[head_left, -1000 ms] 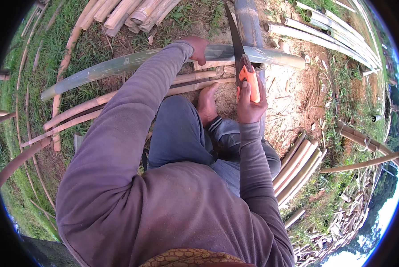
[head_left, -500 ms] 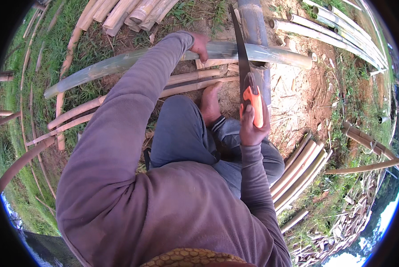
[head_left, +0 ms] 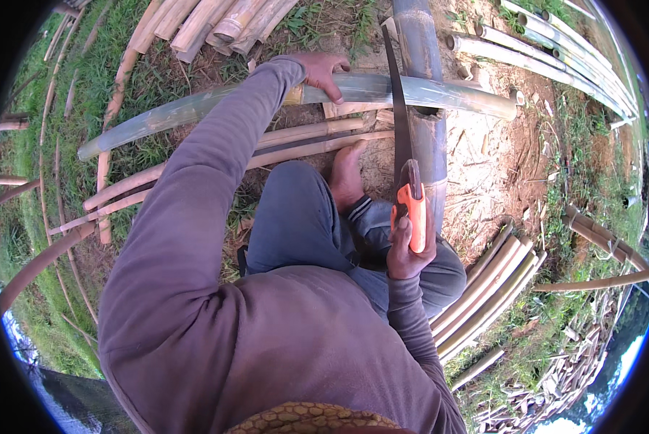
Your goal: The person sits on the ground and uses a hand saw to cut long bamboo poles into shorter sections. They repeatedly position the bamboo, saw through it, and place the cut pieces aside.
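Observation:
A long greenish bamboo pole [head_left: 194,107] lies crosswise ahead of me, resting over a thicker grey bamboo log [head_left: 420,43]. My left hand [head_left: 322,74] grips the pole from above, left of the saw, with the thumb on its near side. My right hand [head_left: 412,249] is closed around the orange handle of a handsaw [head_left: 399,123]. The dark blade points away from me and crosses the pole just left of the thick log. Whether its teeth are in a cut I cannot tell. An open hole shows in the log beside the pole.
My bare foot [head_left: 348,173] is near two thin bamboo poles [head_left: 295,152] on the ground. Cut bamboo pieces lie in piles at the far left [head_left: 230,22], far right [head_left: 541,65] and near right [head_left: 490,289]. Wood scraps [head_left: 563,376] lie farther off at lower right.
My right hand has drawn the saw back toward me, so its handle is now nearer my body. The left hand stays on the pole, and the whole view has shifted slightly.

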Demonstrator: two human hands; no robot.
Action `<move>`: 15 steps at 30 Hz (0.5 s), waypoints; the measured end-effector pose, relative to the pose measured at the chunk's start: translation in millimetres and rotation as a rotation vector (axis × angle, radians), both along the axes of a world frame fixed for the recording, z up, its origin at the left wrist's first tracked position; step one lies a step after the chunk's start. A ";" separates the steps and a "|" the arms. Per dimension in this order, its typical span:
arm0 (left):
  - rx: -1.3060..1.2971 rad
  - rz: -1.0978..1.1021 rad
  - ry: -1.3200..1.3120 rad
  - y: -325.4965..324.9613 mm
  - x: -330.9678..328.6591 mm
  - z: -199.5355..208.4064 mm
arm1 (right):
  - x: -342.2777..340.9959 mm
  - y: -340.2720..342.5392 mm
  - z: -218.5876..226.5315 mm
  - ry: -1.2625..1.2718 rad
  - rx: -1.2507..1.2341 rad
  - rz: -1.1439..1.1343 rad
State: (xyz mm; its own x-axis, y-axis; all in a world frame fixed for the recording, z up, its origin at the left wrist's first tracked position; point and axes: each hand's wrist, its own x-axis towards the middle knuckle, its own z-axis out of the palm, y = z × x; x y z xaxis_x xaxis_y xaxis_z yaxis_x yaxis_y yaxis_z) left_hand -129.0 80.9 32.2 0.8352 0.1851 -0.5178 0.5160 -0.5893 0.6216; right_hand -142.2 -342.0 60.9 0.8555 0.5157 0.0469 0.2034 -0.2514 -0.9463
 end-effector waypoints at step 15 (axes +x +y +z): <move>0.556 0.144 -0.009 -7.4 -144.2 -13.3 | 31.9 34.0 34.4 -0.115 0.046 0.025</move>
